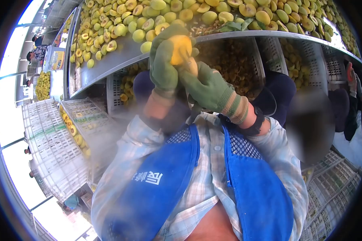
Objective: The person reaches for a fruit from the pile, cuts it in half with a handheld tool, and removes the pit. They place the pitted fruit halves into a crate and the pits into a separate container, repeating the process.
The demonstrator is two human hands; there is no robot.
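My left hand (165, 66), in a green knit glove, is wrapped around a yellow peach (180, 48) and holds it up near the table's front edge. My right hand (208, 85), gloved the same way, is closed on a small knife (187, 58). The thin dark tip meets the face of the fruit; the grip is mostly hidden by fingers. Beyond both hands, many halved yellow-green peaches (149, 24), several with brown centres, lie heaped on the metal table (112, 62).
Under the table stand white plastic crates, one with brown pits (229, 66) and another with fruit (295, 60). Stacked white crates (52, 140) rise at my left, more crates (330, 188) at my right. A co-worker's hand (351, 76) shows at the far right.
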